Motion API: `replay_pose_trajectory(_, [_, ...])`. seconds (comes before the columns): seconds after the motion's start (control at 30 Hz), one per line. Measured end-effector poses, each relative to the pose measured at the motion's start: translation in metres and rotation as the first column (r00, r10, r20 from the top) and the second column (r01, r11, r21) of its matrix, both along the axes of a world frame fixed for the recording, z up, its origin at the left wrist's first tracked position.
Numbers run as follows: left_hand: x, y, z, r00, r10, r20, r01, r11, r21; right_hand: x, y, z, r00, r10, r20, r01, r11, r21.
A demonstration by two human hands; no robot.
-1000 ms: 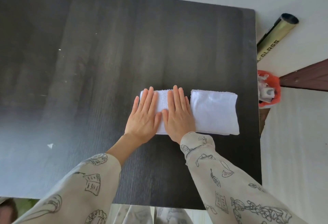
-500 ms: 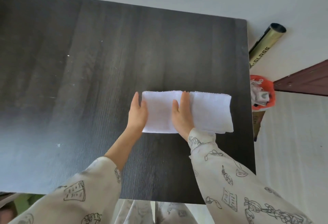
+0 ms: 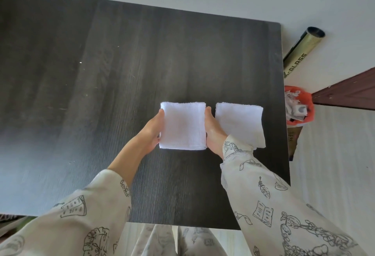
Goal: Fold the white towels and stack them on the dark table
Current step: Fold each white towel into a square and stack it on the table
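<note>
**Lift level, set square on the neighbour**

The left hand [image 3: 151,132] and right hand [image 3: 213,132] clasp opposite sides of the small folded white terry towel [image 3: 182,126] on the dark wood-grain table [image 3: 101,73]. Keep the squeeze even so layers stay closed, then align edges over the second folded white towel [image 3: 239,122] just beside it.

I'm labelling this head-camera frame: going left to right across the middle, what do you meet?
left hand → folded white towel held between the hands → right hand → second folded towel → dark table's right edge → orange bin
</note>
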State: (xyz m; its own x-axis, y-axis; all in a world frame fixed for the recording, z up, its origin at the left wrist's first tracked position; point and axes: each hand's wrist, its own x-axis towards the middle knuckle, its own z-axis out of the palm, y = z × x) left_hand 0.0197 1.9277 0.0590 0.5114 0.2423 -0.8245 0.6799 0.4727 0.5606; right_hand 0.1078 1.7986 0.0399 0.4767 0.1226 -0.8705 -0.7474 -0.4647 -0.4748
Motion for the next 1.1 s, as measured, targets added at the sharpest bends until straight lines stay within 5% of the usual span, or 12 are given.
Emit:
replay_pose_trajectory(0.27, [-0.002, 0.0, 0.003, 1.0, 0.027, -0.006, -0.028, 1.0, -0.007, -0.001, -0.003, 0.003, 0.999, -0.037, -0.001, 0.037, 0.999, 0.028])
replay_pose_trajectory(0.47, [-0.022, -0.011, 0.002, 0.996, 0.014, -0.092, -0.005, 0.996, 0.092, -0.015, -0.012, 0.0, 0.993, 0.104, 0.06, -0.101, 0.994, -0.049])
replay_pose_trajectory(1.1, [-0.022, 0.066, 0.006, 0.993, 0.1, 0.058, -0.101, 0.995, 0.018, -0.015, 0.071, 0.003, 0.995, 0.099, 0.032, -0.101, 0.991, 0.085])
